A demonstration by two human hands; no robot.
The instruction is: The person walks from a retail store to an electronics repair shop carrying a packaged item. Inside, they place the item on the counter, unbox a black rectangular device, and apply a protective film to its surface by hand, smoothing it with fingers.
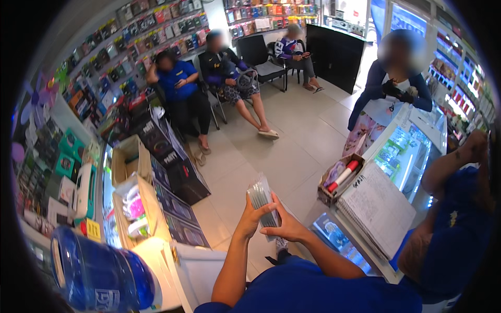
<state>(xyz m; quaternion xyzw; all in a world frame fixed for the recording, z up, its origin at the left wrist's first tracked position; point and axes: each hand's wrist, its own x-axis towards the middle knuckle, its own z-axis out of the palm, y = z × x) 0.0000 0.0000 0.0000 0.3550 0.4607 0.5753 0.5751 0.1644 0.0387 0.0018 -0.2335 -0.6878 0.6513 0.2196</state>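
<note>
Between my two hands, in front of my body, is a stack of thin flat packets in clear plastic (262, 195); what is inside them I cannot make out. My left hand (251, 215) grips the stack's left side, its thumb lying across the front. On the right side my right hand (286, 223) is closed round the lower part, fingers against the edge. The stack stands roughly upright above the tiled floor, and its lower end is partly covered by my hands.
At right, an open spiral notebook (376, 208) and a box with a red-and-white roll (342, 176) lie on the glass counter (404, 156). A co-worker's blue sleeve (459, 219) is close by. A blue water jug (99, 271) and cardboard boxes (136, 208) stand left. Several people sit or lean further off.
</note>
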